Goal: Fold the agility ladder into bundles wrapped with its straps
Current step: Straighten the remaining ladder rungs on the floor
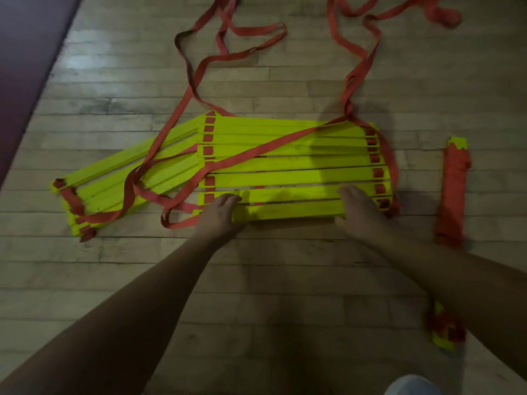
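Several neon-yellow ladder rungs (285, 172) lie side by side on the wooden floor, threaded on red straps (199, 67) that trail in loose loops toward the top. A second fan of rungs (119, 178) spreads out to the left. My left hand (221, 213) rests on the nearest rungs at their left part, fingers bent over the edge. My right hand (360, 212) lies on the same rungs toward the right end; whether either hand grips is unclear. A finished bundle (453, 195) wrapped in red strap lies to the right.
Another strap-wrapped bundle (445, 329) lies at lower right, partly behind my right forearm. A dark purple mat (25, 52) borders the floor at upper left. A bunched strap end (445, 15) sits at top right. A pale object (410, 386) shows at the bottom edge.
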{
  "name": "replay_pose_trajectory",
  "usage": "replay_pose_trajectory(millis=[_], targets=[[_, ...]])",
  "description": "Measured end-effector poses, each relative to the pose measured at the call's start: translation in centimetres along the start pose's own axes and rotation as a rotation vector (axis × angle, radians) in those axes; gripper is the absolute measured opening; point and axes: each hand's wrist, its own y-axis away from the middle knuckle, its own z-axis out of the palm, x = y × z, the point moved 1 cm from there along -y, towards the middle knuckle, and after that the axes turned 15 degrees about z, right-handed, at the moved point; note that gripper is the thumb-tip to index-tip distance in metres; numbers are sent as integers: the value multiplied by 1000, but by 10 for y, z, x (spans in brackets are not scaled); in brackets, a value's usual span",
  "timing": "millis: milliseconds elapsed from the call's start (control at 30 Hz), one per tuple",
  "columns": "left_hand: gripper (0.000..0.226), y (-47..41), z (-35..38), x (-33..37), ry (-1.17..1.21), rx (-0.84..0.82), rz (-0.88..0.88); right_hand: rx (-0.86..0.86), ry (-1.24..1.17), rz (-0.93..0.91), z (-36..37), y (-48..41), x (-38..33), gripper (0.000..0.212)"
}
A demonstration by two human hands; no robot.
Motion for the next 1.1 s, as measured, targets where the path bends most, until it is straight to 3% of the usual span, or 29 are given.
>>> replay_pose_trajectory(millis=[100,267,367,467,600,633,733,800,867,1000,1100], targets=[[79,-10,12,-3,-126,-197,-29,-189,188,-49,21,-2,-17,83],[58,8,9,-17,-318,-130,-166,28,288,-146,32,0,-6,58],[44,26,12,-13,-464,-166,64,135,374,-243,37,9,5,42],[41,43,11,1,-536,-263,312,167,487,-320,43,24,18,45],[40,61,16,33,-557,-405,495,157,608,-339,39,48,36,39],[44,64,21,38,-502,-446,481,132,627,-321,39,54,39,38],[68,63,29,42,-329,-361,307,58,643,-264,41,69,42,37],[61,58,29,37,-248,-265,252,-28,624,-230,45,75,37,48],[46,49,23,30,-273,-167,139,-77,499,-190,46,76,25,59],[62,21,6,12,-269,-20,-58,-3,98,27,28,50,0,43],[58,-8,3,4,-214,75,-119,17,-9,183,4,8,3,46]])
